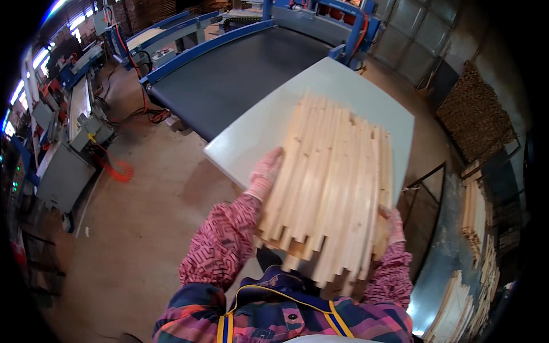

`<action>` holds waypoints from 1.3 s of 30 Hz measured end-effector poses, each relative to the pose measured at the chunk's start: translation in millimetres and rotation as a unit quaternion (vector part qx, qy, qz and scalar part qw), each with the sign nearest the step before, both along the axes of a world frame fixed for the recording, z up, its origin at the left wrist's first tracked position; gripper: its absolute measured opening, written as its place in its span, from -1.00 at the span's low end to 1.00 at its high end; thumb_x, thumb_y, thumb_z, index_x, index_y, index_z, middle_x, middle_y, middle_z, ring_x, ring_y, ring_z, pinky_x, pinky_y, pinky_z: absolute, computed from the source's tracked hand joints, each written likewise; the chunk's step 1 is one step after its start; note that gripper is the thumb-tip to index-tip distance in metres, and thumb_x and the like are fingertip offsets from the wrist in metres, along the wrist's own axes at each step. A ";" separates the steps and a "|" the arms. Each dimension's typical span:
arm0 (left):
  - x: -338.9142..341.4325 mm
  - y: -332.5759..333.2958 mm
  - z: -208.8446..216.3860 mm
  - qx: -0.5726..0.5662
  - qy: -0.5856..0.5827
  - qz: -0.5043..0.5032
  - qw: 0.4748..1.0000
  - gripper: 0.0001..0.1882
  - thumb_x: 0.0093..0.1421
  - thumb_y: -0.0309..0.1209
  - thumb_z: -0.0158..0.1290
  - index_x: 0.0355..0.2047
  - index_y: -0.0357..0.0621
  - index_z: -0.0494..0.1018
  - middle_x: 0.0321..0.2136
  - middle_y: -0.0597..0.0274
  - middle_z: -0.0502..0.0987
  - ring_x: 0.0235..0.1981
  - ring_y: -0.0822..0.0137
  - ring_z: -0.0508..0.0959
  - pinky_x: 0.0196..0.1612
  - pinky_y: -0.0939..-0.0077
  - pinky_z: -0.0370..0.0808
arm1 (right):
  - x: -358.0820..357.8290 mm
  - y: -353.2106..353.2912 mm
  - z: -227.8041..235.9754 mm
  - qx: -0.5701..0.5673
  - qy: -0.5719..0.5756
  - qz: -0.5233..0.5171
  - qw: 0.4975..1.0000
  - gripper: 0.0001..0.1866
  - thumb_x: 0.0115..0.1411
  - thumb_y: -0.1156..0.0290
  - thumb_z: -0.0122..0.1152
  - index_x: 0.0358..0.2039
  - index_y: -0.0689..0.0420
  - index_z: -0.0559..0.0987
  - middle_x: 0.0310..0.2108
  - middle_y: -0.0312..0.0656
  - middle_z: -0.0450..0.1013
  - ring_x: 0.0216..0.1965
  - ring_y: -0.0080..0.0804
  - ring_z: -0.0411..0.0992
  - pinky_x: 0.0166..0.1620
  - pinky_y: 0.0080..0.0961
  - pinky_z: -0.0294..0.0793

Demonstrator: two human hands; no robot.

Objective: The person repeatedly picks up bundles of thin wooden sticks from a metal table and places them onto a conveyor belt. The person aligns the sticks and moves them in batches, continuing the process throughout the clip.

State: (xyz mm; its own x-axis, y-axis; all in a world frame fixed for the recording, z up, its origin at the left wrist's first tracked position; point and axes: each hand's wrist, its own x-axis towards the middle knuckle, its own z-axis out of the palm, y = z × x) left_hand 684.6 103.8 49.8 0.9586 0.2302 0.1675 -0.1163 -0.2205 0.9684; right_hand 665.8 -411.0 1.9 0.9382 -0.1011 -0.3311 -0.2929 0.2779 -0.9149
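Many wooden strips [326, 186], pale, narrow, lightly knotted, unevenly aligned

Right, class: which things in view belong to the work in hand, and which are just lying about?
Work in hand:
wooden strips, between left hand and right hand
pale tabletop beneath them

Apparently lying about:
orange coiled hose
strip piles at right
brown wall-side stack
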 end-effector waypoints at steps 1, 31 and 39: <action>-0.2 0.7 3.8 -0.035 0.021 -0.037 0.998 -0.50 0.35 -0.13 -0.03 0.20 -0.12 0.37 0.14 0.02 0.44 0.23 0.16 0.36 0.28 0.41 0.24 | 2.3 -2.8 4.6 0.010 -0.091 0.106 0.990 -0.51 0.39 0.26 -0.18 0.15 0.37 0.38 -0.09 0.01 0.53 -0.07 -0.23 0.53 0.11 -0.37 0.47; 430.7 748.1 119.7 0.447 0.162 -0.126 0.871 -0.41 0.21 -0.04 0.09 0.19 -0.01 0.39 0.23 0.31 0.38 0.26 0.28 0.35 0.26 0.49 0.25 | 345.5 841.2 76.9 -0.041 -0.085 -0.064 0.993 -0.13 0.07 0.31 0.44 0.32 0.18 0.20 -0.04 -0.09 0.52 -0.05 -0.34 0.50 0.02 -0.47 0.48; 443.1 784.5 80.2 0.317 0.020 -0.223 0.922 -0.38 0.21 -0.31 0.13 0.28 -0.06 0.27 0.33 0.22 0.22 0.33 0.30 0.23 0.32 0.51 0.17 | 355.4 861.9 145.5 -0.710 0.174 0.065 0.679 -0.14 0.16 -0.27 0.07 0.24 0.17 0.33 0.19 0.01 0.32 0.18 -0.07 0.36 0.15 -0.19 0.41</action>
